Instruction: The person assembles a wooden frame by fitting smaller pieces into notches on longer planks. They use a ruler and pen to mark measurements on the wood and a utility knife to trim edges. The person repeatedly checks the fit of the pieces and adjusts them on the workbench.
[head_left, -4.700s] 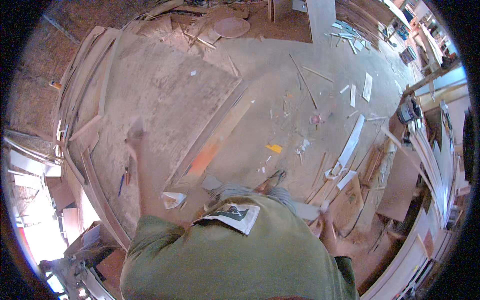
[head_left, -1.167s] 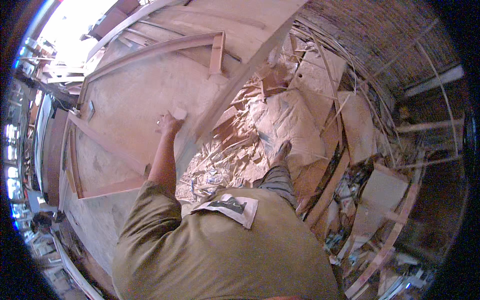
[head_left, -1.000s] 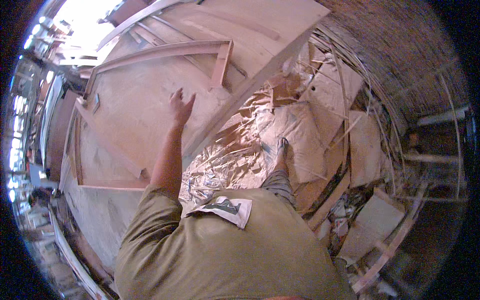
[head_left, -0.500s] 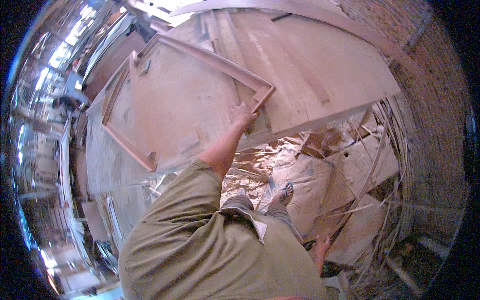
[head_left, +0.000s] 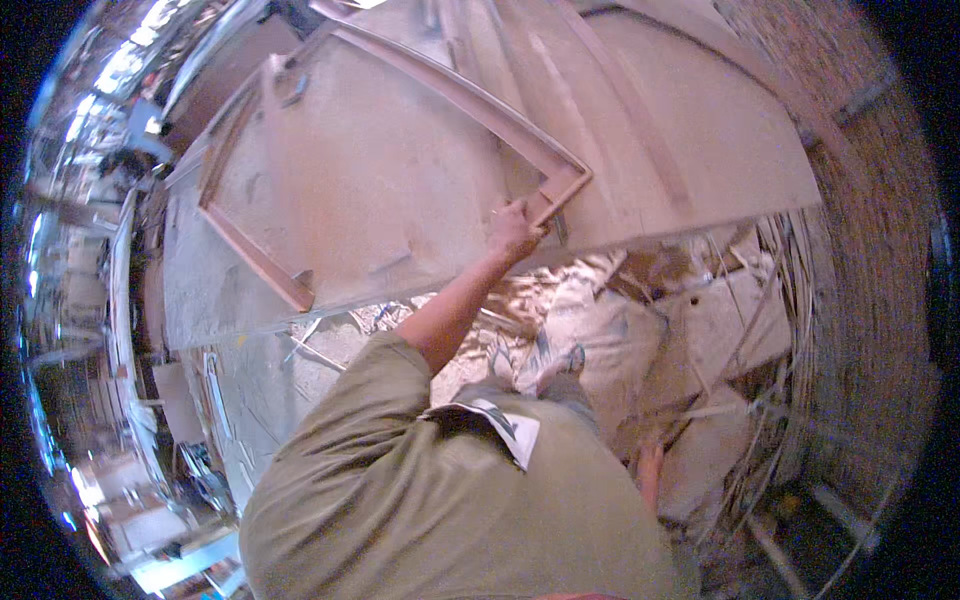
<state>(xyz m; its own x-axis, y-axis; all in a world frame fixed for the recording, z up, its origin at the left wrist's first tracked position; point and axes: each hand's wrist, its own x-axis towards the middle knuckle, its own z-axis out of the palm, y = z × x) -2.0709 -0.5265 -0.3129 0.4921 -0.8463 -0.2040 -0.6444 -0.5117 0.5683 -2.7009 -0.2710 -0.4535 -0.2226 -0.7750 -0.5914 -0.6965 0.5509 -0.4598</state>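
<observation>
A reddish-brown wooden frame [head_left: 470, 97] lies on a broad board-topped table [head_left: 400, 190], its near side broken by a wide gap. Its short end piece meets the long right rail at a corner. My left hand [head_left: 515, 230] reaches across to the table's near edge, fingers closed around that short end piece. Down by my right side, my right hand [head_left: 650, 468] is only partly visible. My body covers the rest of it, and whether it holds anything cannot be made out. A small dark block [head_left: 294, 92] lies inside the frame's far left corner.
Long wooden strips [head_left: 640, 130] lie across the table's right part. Below the near edge, wood scraps and sheets [head_left: 620, 330] cover the floor around my feet. A brick wall [head_left: 880, 270] stands on the right. Loose sticks [head_left: 780, 340] lean near it.
The view has shifted. My left hand still grips the frame's end piece, and the frame's right corner sits further right in view. My right hand is more hidden; the dark thing beside it no longer shows.
</observation>
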